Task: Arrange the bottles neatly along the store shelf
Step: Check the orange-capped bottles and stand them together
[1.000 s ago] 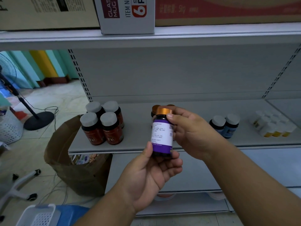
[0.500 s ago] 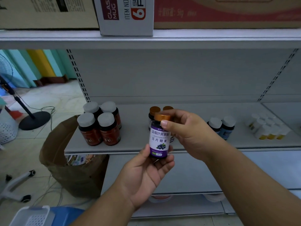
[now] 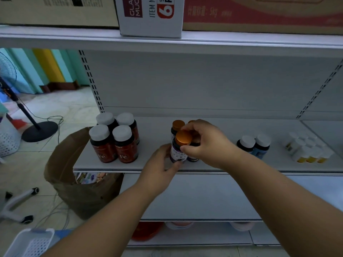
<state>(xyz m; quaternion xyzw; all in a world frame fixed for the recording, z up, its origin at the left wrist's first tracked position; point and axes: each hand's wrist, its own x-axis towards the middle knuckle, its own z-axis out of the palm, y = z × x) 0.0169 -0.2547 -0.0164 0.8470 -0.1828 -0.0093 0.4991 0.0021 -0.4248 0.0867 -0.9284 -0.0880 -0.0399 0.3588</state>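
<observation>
Placing step. Purple-label bottle [image 3: 178, 151] with orange cap sits at the front edge of the shelf [image 3: 154, 165], 12 o'clock from the viewer, touching its orange-capped neighbours [image 3: 178, 125]. Right hand [image 3: 206, 143] grip pinches it at cap and shoulder; left hand [image 3: 161, 164] grip steadies the base. Suggest: seat it flat, label forward, flush with the row, release top last. Red Fe bottles [image 3: 114, 143] at 10 o'clock, keep clear.

Shop aisle, grey metal gondola shelf [image 3: 148, 164], grouped supplement bottles [image 3: 115, 143], stock cartons [image 3: 151, 15] above, probably a small store
</observation>
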